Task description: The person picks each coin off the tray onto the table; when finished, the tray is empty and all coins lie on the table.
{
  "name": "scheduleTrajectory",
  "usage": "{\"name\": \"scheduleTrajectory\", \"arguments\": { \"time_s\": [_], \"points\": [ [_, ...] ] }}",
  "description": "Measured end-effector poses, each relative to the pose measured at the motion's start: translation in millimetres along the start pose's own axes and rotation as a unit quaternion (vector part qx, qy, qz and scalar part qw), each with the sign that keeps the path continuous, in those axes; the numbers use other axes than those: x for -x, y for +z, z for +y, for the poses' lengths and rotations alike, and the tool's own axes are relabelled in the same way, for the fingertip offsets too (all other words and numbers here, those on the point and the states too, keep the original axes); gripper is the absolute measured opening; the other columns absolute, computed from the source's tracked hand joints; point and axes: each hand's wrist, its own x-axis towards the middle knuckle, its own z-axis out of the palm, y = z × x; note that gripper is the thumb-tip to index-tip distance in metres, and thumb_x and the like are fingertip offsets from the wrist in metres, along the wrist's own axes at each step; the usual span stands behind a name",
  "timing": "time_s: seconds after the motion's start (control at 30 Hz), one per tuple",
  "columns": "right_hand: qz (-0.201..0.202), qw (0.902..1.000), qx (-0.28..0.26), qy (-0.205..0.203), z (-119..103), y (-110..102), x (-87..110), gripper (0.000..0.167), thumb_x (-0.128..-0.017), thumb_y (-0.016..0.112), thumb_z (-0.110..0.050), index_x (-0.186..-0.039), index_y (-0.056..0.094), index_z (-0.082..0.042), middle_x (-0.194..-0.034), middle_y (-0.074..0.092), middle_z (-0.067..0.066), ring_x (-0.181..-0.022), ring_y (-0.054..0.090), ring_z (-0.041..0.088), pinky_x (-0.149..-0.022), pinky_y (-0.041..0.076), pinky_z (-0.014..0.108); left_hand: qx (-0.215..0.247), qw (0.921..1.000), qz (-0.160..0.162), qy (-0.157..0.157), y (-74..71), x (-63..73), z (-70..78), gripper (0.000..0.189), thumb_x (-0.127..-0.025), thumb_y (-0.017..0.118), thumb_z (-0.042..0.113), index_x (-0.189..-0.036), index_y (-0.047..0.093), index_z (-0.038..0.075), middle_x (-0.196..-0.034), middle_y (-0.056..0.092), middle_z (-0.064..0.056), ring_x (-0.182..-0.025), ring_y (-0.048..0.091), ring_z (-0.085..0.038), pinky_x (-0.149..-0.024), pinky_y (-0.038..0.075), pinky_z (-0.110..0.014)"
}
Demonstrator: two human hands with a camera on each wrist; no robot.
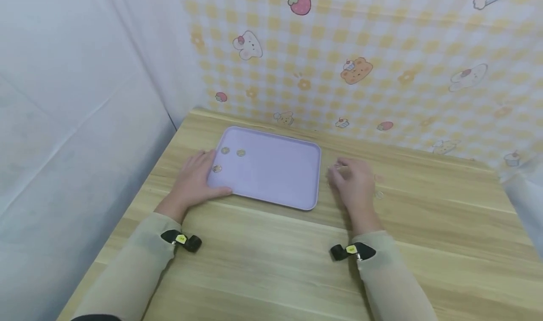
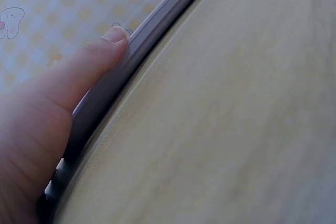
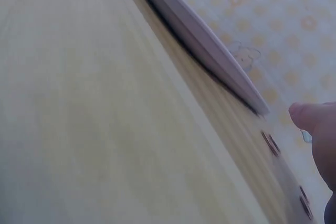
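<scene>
A lilac rectangular tray lies on the wooden table. Three small round see-through discs, one of them a disc with a golden tint, sit in its left part. My left hand holds the tray's near left corner, fingers along the left side. Its thumb presses on the rim in the left wrist view. Just right of the tray, my right hand pinches a small clear piece between thumb and index finger. Beneath the thumb in the right wrist view, that piece shows only as a pale edge.
More small discs lie on the table by the right hand, among them a clear disc and a reddish one. A yellow checked cloth hangs behind the table. A white sheet hangs at the left.
</scene>
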Motion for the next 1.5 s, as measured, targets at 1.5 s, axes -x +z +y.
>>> {"name": "scheduleTrajectory", "arguments": {
  "time_s": [1.5],
  "points": [
    [-0.066,0.9667,0.060,0.240,119.3,-102.6,17.1,0.040,-0.104,0.072,-0.033,-0.131,0.073,-0.004,-0.120,0.074,0.022,-0.113,0.064,0.036,-0.108,0.045,0.056,-0.005,1.0000,0.003,-0.002,5.4,2.1,-1.8,0.130,-0.078,0.082,0.071,-0.168,0.023,-0.002,-0.170,0.033,-0.024,-0.160,0.017,-0.045,-0.130,0.007,-0.057]
  ]
}}
